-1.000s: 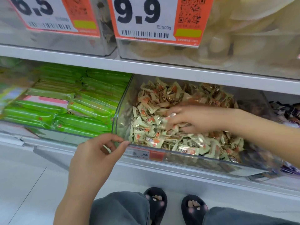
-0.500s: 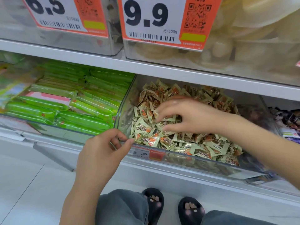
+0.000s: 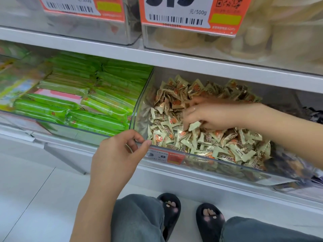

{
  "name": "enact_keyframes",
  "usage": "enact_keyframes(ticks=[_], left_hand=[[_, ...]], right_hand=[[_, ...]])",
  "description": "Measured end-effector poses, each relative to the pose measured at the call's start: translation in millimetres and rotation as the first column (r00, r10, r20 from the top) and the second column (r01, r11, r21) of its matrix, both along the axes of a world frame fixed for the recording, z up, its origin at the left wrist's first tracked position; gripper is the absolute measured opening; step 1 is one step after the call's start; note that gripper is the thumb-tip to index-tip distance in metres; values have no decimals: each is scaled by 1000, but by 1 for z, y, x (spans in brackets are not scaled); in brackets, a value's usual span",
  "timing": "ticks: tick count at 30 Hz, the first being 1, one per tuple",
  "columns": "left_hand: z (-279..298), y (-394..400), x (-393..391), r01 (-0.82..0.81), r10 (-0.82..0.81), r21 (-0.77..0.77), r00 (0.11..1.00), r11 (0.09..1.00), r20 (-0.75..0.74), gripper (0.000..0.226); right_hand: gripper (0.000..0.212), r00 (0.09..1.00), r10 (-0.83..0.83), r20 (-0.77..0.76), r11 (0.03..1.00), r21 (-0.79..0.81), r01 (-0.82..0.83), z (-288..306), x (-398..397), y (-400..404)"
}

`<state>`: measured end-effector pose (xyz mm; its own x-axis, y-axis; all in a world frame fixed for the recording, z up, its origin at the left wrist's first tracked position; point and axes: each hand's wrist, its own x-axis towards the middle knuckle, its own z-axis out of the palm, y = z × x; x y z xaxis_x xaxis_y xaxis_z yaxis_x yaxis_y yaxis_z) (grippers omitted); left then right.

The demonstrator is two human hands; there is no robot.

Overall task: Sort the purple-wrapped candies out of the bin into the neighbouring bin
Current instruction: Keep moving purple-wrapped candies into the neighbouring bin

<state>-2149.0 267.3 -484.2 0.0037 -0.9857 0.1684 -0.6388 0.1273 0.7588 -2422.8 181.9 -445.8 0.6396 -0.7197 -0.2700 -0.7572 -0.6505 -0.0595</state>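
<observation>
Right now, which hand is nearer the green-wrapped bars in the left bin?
Left. The left hand pinches the clear bin's front rim at its corner, just beside the green-wrapped bars. The right hand is farther right, fingers in the beige candies.

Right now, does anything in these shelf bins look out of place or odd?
One pink-and-white packet lies among the green bars in the bin left of the candy bin; its colour matches nothing around it. No purple wrappers show among the cream candies under the right hand.
</observation>
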Motion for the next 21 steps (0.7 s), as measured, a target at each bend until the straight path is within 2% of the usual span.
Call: enact_keyframes(ticks=[5, 7, 9, 10, 12, 14, 17, 21], left_hand=[[0, -1, 0, 19, -19, 8, 1000, 1000, -4, 18], [0, -1, -1, 18, -18, 3, 1000, 1000, -8, 18], [0, -1, -2, 13, -13, -4, 1000, 1000, -12, 19], [0, -1, -2, 12, -12, -6, 1000, 1000, -16, 19], [1, -1, -3, 11, -11, -5, 1000, 1000, -23, 19], [1, -1, -2, 15, -15, 3, 999, 1000, -29, 18], [0, -2, 0, 22, -21, 8, 999, 1000, -34, 19], [0, -3, 2, 33, -33, -8, 999, 999, -33, 24]], right_hand=[[52, 995, -100, -29, 990, 97, 103, 18, -23, 17], [49, 991, -135, -25, 955, 263, 137, 26, -21, 23], [51, 979, -201, 35, 863, 479, 160, 35, -6, 22], [56, 976, -200, 82, 851, 508, 132, 38, 5, 17], [58, 967, -134, 217, 910, 413, 33, 34, 33, 2], [57, 971, 6, 240, 948, 306, -81, 22, 63, -9], [70, 974, 223, -29, 940, 269, -208, -6, 86, -12], [70, 915, 304, -267, 944, 215, -251, -20, 92, -8]])
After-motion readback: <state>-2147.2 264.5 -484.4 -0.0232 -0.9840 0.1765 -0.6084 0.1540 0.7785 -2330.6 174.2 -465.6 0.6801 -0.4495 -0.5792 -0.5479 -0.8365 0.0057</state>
